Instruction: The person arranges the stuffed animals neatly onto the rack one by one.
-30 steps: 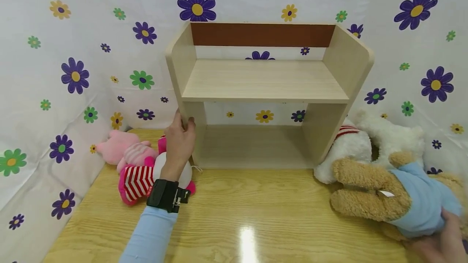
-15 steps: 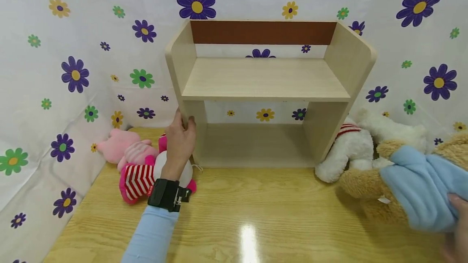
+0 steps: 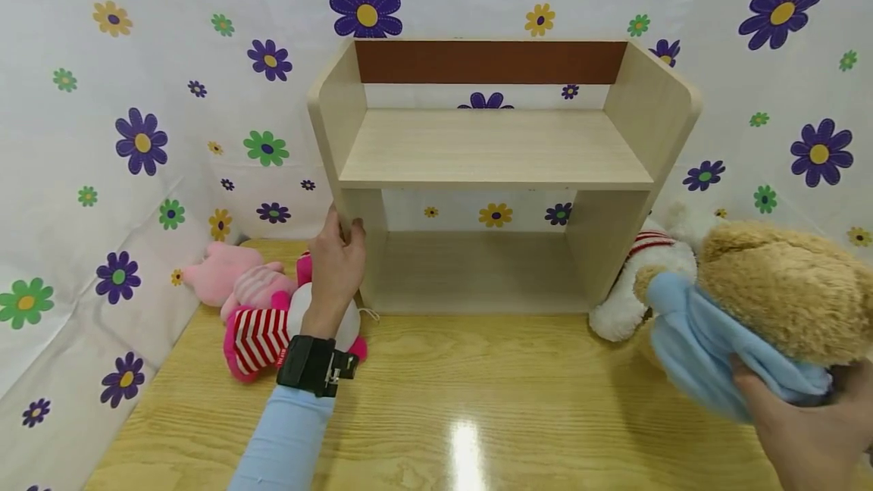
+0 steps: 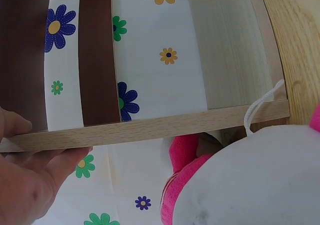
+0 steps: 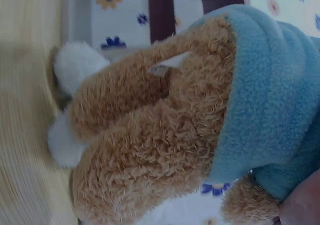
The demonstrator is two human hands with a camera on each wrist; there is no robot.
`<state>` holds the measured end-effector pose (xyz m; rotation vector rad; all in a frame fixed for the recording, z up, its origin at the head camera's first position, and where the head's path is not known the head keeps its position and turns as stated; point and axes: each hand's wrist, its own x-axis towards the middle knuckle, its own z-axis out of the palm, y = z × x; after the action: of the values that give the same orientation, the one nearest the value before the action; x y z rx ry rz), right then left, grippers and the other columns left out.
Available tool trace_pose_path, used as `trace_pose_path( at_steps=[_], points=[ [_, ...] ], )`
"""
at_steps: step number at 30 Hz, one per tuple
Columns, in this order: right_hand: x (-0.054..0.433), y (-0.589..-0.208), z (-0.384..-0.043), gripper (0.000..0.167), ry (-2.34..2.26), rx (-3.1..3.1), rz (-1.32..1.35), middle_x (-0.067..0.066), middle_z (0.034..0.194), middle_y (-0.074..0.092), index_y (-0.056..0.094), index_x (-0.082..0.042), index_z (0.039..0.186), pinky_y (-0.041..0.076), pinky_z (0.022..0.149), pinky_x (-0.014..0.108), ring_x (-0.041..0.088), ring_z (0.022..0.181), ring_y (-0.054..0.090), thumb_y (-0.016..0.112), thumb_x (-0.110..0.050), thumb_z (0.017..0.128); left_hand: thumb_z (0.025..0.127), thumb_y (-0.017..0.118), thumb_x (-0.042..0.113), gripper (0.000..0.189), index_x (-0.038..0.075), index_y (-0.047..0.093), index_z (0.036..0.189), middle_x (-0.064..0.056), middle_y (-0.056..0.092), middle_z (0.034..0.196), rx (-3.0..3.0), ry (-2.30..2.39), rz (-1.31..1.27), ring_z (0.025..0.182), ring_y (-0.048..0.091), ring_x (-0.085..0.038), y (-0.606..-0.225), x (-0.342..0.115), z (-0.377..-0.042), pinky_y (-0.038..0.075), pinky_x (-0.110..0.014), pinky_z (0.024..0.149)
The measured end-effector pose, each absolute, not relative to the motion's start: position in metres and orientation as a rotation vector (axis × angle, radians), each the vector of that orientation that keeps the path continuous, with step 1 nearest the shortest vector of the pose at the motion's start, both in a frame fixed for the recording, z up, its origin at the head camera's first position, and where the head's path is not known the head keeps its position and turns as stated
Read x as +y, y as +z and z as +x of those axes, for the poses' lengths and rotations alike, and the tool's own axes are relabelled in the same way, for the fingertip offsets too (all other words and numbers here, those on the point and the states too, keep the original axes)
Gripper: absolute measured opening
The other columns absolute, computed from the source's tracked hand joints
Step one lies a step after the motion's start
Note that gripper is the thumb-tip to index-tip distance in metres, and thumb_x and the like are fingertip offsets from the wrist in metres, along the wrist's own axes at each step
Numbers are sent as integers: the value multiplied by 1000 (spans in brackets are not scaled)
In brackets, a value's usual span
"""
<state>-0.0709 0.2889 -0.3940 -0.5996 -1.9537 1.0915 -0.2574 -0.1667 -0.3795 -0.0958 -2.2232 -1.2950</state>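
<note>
My left hand (image 3: 334, 267) grips the left side panel of a pale wooden shelf (image 3: 494, 146). In the left wrist view, thumb and fingers of the left hand (image 4: 30, 185) lie on opposite sides of the panel's edge. At the right, my right hand (image 3: 805, 426) holds a tan teddy bear (image 3: 784, 286) in a light blue shirt. The bear is tilted more upright, its head toward me. Its furry legs (image 5: 145, 130) fill the right wrist view, where only a bit of the right hand (image 5: 302, 202) shows at the corner.
Left of the shelf lie a pink plush pig (image 3: 218, 279) and a white-and-pink plush toy (image 3: 262, 339) with red stripes, partly behind the left arm. A white plush toy (image 3: 655, 279) leans beside the shelf's right side, partly hidden. The wooden table (image 3: 436, 392) extends in front.
The right hand has lifted and turned the teddy bear from lying flat to more upright, its head swinging up and left. The left hand has stayed on the shelf panel.
</note>
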Motion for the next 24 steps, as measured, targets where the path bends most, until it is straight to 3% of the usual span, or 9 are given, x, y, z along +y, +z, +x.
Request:
trace_pose_path(
  at_steps=[1, 3, 6, 9, 12, 16, 18, 20, 24],
  points=[
    [284, -394, -72, 88, 1135, -1975, -556, -21, 135, 45, 37, -21, 156, 33, 119, 27, -3, 122, 45, 81, -9, 81, 105, 52, 15, 42, 2, 50, 146, -26, 62, 140, -2225, -1294, -93, 125, 64, -42, -379, -167, -257, 52, -58, 100],
    [275, -395, -75, 94, 1132, -2018, -515, -28, 128, 42, 40, -23, 154, 36, 115, 24, -11, 114, 43, 84, 2, 74, 105, 52, 15, 42, 1, 50, 145, -26, 62, 139, -2225, -1288, -92, 125, 64, -42, -379, -167, -257, 53, -59, 99],
    [266, -398, -81, 101, 1092, -2037, -385, -18, 130, 52, 48, -19, 150, 40, 107, 16, -12, 114, 47, 89, 9, 61, 105, 52, 15, 41, 0, 51, 144, -27, 63, 136, -2222, -1273, -93, 122, 65, -42, -379, -166, -257, 54, -59, 97],
    [256, -405, -85, 90, 1025, -2054, -268, 3, 123, 62, 58, -2, 137, 28, 99, 16, -15, 107, 46, 91, 6, 54, 105, 53, 15, 41, 1, 52, 143, -27, 64, 136, -2217, -1270, -102, 122, 66, -41, -379, -166, -257, 54, -59, 97],
    [245, -415, -88, 90, 922, -2071, -154, 26, 110, 63, 55, 15, 125, 15, 88, 27, 0, 98, 51, 94, -39, 66, 105, 53, 15, 41, 2, 51, 144, -26, 63, 137, -2214, -1269, -113, 123, 65, -41, -380, -166, -258, 54, -58, 97],
    [229, -426, -93, 117, 729, -2098, 21, 39, 100, 60, 55, 19, 117, 16, 80, 34, 40, 85, 56, 55, -89, 74, 105, 53, 15, 41, 2, 51, 144, -26, 63, 138, -2208, -1260, -121, 123, 65, -42, -382, -167, -259, 54, -59, 97],
    [222, -431, -96, 110, 620, -2147, 98, 35, 94, 62, 58, 16, 115, 22, 75, 40, 47, 80, 55, 54, -87, 79, 105, 53, 15, 41, 2, 51, 144, -26, 63, 137, -2205, -1256, -120, 123, 65, -41, -382, -167, -259, 54, -58, 97],
    [217, -436, -99, 100, 518, -2210, 184, 30, 92, 64, 60, 13, 113, 27, 71, 47, 47, 78, 58, 65, -80, 75, 105, 53, 15, 41, 2, 52, 144, -26, 64, 137, -2204, -1255, -112, 122, 65, -41, -383, -168, -259, 54, -58, 97],
    [207, -443, -107, 81, 363, -2281, 312, 23, 89, 66, 61, 8, 107, 49, 69, 51, 42, 77, 63, 91, -43, 53, 105, 52, 15, 42, 1, 51, 144, -27, 63, 138, -2208, -1261, -97, 124, 64, -42, -382, -167, -259, 53, -59, 98]
  ],
)
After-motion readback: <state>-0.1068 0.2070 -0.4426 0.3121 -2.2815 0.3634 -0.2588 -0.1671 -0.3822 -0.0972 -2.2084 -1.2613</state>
